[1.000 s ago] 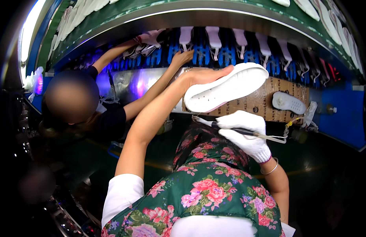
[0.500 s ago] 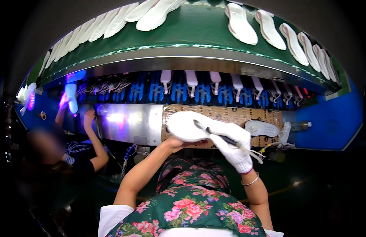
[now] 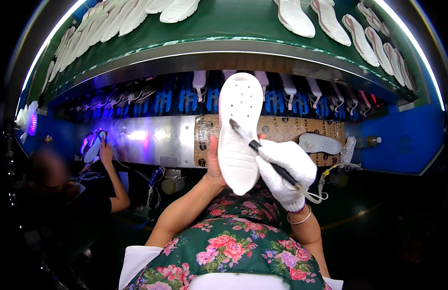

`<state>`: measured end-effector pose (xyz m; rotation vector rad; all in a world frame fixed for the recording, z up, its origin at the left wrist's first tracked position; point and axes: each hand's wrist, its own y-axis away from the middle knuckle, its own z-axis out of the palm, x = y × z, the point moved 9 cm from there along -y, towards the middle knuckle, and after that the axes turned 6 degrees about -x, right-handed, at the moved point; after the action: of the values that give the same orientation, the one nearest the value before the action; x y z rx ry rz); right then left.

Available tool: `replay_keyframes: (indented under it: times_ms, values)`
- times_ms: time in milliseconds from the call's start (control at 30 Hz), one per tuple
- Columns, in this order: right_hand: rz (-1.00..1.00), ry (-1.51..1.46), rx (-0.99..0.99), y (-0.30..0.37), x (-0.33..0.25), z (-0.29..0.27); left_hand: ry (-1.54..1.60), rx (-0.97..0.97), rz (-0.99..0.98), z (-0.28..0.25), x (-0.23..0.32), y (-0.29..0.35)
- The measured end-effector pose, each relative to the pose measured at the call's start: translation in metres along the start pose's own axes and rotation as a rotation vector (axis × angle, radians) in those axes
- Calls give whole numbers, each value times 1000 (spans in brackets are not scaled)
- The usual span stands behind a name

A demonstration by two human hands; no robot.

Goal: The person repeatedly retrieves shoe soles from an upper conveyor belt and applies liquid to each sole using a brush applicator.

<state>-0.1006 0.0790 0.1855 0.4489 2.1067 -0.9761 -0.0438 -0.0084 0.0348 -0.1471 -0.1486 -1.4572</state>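
My bare left hand (image 3: 214, 169) grips a white shoe sole (image 3: 241, 169) from its left edge, with fingertips showing at the far edge. The sole stands lengthwise, its holed, ridged face toward me and its narrow end nearest my apron. In a white knit glove, my right hand (image 3: 287, 171) is closed round a brush (image 3: 254, 145) with a black handle and a pale tube at its rear end. The bristle tip meets the sole's face near its middle, or hovers just over it. Another white sole (image 3: 319, 143) lies on the cardboard (image 3: 279, 124) to the right.
Beyond the bench runs a green belt (image 3: 233, 30) carrying several white soles, above blue racks (image 3: 188, 99) with pale purple pieces. A metal plate (image 3: 168, 140) adjoins the cardboard. At right stands a bottle (image 3: 374, 141). At left a co-worker's hand (image 3: 106, 153) touches a strapped shoe (image 3: 92, 146).
The sole has turned from lying sideways to pointing away from me, now showing its holed face. My right hand has shifted slightly with the brush. The co-worker's hands have come down.
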Motion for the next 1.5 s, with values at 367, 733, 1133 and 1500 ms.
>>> replay_keyframes:
  times_ms: [367, 733, 1133, 1500]
  values:
    - [-116, 178, 54, -9, -8, 4, -200, 240, -73, -43, -31, 8]
    - [11, 53, 75, -3, 9, 18, -177, 209, -9, -29, -12, -20]
    - [-20, -144, 20, 10, 14, 24, 92, -100, 38, -25, 4, -25]
    - [-69, -241, -85, 8, 13, 27, -10, -140, -9, -16, 15, -36]
